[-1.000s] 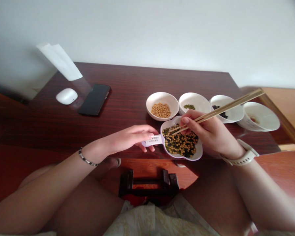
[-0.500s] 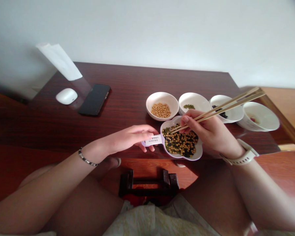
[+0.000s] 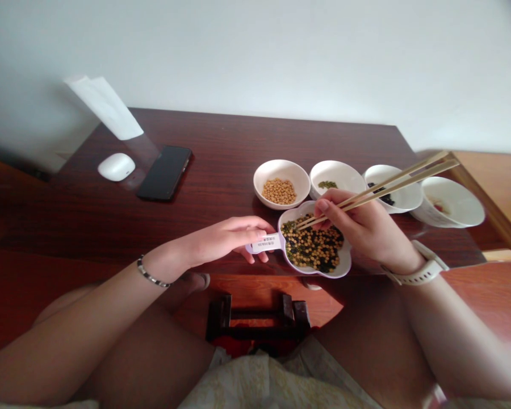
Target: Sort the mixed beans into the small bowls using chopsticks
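My left hand (image 3: 225, 241) pinches the labelled white handle (image 3: 266, 243) of a small flower-shaped white dish (image 3: 344, 266). The dish holds a mix of yellow soybeans, green beans and dark bits. My right hand (image 3: 361, 230) grips a pair of bamboo chopsticks (image 3: 396, 187) above the dish, their tips just over the mix near its left side. Behind the dish stand a white bowl of soybeans (image 3: 281, 167), a white bowl of green beans (image 3: 336, 167), a white bowl of dark bits (image 3: 392, 173) and a white bowl with a little reddish food (image 3: 455, 199).
The dark wooden table edge (image 3: 221, 272) runs in front of the dish. Toward the back left lie a black phone (image 3: 165, 173), a white computer mouse (image 3: 116, 167) and a white paper sleeve (image 3: 106, 108). A dark wooden stand (image 3: 258, 318) sits below the table, between my knees.
The far ends of the chopsticks have swung slightly upward and apart since the oldest frame. My right hand has shifted a little lower over the dish, while my left hand stays put.
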The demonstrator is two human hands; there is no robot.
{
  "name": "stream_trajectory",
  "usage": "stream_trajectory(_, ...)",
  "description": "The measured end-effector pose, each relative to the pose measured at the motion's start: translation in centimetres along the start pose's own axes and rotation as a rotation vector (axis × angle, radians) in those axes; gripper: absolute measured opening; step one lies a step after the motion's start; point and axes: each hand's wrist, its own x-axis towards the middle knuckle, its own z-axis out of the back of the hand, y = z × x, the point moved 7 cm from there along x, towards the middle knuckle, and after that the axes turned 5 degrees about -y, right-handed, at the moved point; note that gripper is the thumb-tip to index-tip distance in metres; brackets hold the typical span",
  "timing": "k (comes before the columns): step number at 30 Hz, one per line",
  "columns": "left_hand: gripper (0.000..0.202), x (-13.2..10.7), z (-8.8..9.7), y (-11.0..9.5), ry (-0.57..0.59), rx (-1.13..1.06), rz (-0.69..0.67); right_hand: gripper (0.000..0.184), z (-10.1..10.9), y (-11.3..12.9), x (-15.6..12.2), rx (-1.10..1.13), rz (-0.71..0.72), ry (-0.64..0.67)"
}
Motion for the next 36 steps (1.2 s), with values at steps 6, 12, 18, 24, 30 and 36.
stream_trajectory(6,0.033,0.0,0.04,0.07,0.002,-0.01,-0.001,0.038,-0.04,-0.08,-0.07,0.008,-0.015,0.007)
stream_trajectory(12,0.032,-0.02,0.03,0.03,0.003,-0.013,-0.003,0.035,-0.07,-0.27,-0.1,0.014,-0.013,0.005)
stream_trajectory(18,0.034,-0.06,0.01,0.06,0.006,0.002,0.005,0.036,0.13,-0.2,-0.1,0.037,-0.013,-0.013)
stream_trajectory(24,0.035,-0.04,-0.04,0.0,0.001,0.007,0.004,0.036,0.0,-0.09,-0.16,0.047,-0.026,0.0)
stream_trajectory(30,0.036,0.05,0.0,-0.05,-0.007,0.011,-0.004,0.037,-0.02,-0.04,-0.12,0.026,-0.003,0.003)
stream_trajectory(36,0.034,0.06,0.01,0.04,0.004,0.016,-0.007,0.037,0.24,0.11,-0.16,0.013,0.001,-0.021)
